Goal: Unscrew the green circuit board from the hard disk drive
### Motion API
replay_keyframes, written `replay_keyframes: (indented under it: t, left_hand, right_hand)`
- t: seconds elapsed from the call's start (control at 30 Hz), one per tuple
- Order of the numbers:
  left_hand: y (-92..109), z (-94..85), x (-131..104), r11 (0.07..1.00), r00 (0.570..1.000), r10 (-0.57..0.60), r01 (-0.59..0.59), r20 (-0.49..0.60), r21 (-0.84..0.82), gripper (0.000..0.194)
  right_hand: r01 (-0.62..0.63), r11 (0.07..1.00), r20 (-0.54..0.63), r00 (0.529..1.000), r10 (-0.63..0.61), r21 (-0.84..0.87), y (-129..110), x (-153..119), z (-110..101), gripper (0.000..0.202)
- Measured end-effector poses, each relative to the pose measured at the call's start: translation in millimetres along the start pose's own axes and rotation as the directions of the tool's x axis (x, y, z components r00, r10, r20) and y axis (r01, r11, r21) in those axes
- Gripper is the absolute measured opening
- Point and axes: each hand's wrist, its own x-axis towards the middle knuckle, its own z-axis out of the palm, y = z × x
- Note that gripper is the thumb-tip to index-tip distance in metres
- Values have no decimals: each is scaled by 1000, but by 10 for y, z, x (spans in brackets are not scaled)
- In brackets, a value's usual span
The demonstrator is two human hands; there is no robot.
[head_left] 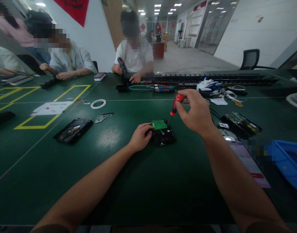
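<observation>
A black hard drive (pixel 163 137) lies on the green table, its green circuit board (pixel 159 124) facing up at the far end. My left hand (pixel 140 137) grips the drive's left edge, with the fingers at the side of the board. In my right hand (pixel 197 113) is a red and black screwdriver (pixel 174 106), held tilted by its handle. Its shaft points down at the right edge of the circuit board; whether the tip sits in a screw is too small to tell.
A black device (pixel 74 130) and a loose circuit board (pixel 104 117) lie left, near a white ring (pixel 98 104). To the right are another opened device (pixel 242 124), a printed sheet (pixel 247 161) and a blue bin (pixel 290 161). Across the table, a person works with a power screwdriver (pixel 122 66).
</observation>
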Motion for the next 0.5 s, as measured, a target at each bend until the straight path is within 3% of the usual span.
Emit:
replay_keyframes:
  t: [0.17,0.4,0.5]
  left_hand:
    - [-7,1,3,1000,1000,6,-6,4,5,29]
    - [-14,10,-6,1000,1000,5,-5,-5,12,29]
    - [0,4,-5,1000,1000,3,-3,-6,5,29]
  right_hand:
    - [-58,998,-11,998,58,-6,36,-8,8,29]
    - [11,1000,1,1000,-11,-29,13,-11,10,32]
    - [-21,1000,-21,1000,21,7,32,-18,32,31]
